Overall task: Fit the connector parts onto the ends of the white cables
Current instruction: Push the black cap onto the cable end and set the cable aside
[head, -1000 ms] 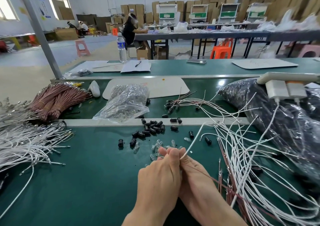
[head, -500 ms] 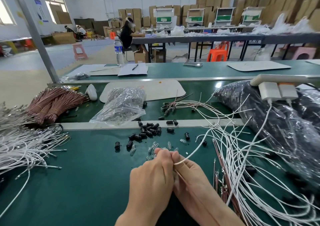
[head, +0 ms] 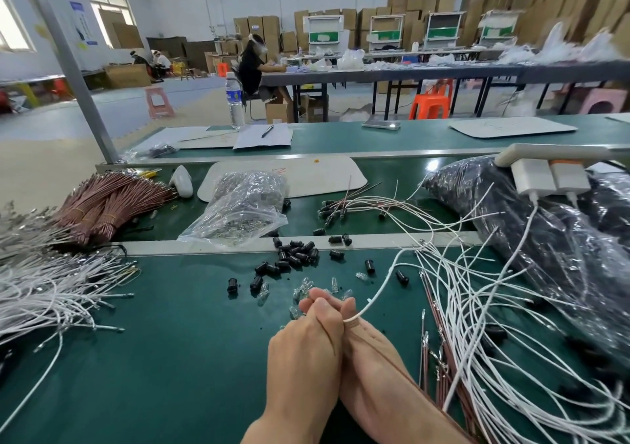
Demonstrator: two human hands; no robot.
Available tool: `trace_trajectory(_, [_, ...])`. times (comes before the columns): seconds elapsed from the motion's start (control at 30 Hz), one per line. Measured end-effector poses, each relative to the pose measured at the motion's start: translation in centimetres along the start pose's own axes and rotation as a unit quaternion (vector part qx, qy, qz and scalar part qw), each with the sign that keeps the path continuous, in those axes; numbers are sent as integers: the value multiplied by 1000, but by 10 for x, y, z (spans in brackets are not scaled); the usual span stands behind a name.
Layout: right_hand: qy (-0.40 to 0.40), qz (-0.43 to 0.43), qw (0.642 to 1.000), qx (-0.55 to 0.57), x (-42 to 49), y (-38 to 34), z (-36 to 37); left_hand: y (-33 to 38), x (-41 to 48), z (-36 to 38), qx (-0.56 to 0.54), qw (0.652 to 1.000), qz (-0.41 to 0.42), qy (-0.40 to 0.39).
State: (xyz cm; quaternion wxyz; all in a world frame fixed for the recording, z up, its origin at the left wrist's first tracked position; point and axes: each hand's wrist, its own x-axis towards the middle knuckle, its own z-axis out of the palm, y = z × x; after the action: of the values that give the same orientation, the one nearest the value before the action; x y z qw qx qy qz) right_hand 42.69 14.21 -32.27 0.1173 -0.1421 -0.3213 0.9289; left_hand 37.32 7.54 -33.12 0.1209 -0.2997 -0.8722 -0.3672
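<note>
Head view, the only one: both hands meet at the near edge of the green bench, pressed thumb to thumb, a posture that suits pushing a small part onto a wire end. The left hand (head: 303,348) is closed with its fingertips bunched together; what they pinch is hidden, so I cannot tell whether a part is in them. The right hand (head: 366,345) is clamped on a white cable (head: 381,285), which leaves the grip beside the thumb and arcs up toward the metal rail across the bench's middle. Holding it so close to the end probably keeps the soft wire from buckling as it is pressed.

Supplies lie within short reach, which looks deliberate. Just beyond the fingertips sit scattered clear parts (head: 335,285), and past them a cluster of black connector caps (head: 295,256) near the rail. Along the right edge sprawls a loose heap of white cables (head: 494,310), some with caps at their ends, seemingly the working pile. At the left edge a separate fan of white cables (head: 44,293) with bare metal tips waits. A clear bag of parts (head: 243,205) rests across the rail.
</note>
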Motion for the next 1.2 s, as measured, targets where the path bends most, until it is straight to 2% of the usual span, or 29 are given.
trace_trajectory(0.1, [-1,7,1000,9,2,-1,-3,5,1,-2,12,1000,19,-4])
trace_trajectory(0.2, [-8,7,1000,10,3,-1,-4,4,-1,0,-4,999,-29,-31])
trace_trajectory(0.33, [-21,3,1000,-9,2,-4,-1,-1,0,0,-12,999,-26,-19])
trace_trajectory(0.47, [-39,-18,995,-86,2,-4,3,-7,5,-2,-96,993,-53,39])
trace_trajectory(0.57, [-41,-38,990,-127,3,-5,-1,-12,7,-6,-106,989,-66,82])
trace_trajectory(0.63, [-35,-58,991,-119,3,-6,-3,-12,6,-9,-114,989,-55,82])
trace_trajectory(0.73, [-9,-81,992,-96,4,-18,-6,-7,7,-13,-195,979,-31,55])
trace_trajectory(0.93, [57,-107,992,39,2,-54,-22,-16,23,-47,-391,907,-117,105])
trace_trajectory(1.03, [62,-118,987,85,-1,-64,-26,-35,30,-71,-470,847,-175,176])
trace_trajectory(1.1, [64,-126,987,72,-3,-67,-24,-44,31,-81,-508,814,-195,202])
trace_trajectory(1.2, [59,-147,987,24,-6,-71,-10,-53,30,-88,-538,793,-200,204])
